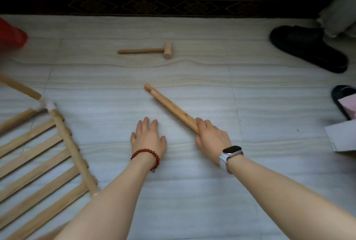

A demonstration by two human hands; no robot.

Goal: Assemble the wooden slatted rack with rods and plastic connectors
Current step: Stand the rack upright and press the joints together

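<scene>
A wooden slatted rack panel (38,158) lies on the pale floor at the left, with a white plastic connector (49,105) at its top corner and a rod (19,86) running off from it toward the upper left. My right hand (211,136) grips the near end of a loose wooden rod (171,107), which points up and to the left with its narrowed tip raised. My left hand (148,136) rests flat on the floor beside it, fingers straight, holding nothing. A small wooden mallet (148,50) lies farther away on the floor.
A dark patterned skirting strip (154,2) runs along the wall at the back. Two black slippers (308,47) sit at the right, a white box corner (341,135) below them. A red object (11,34) is at the far left edge.
</scene>
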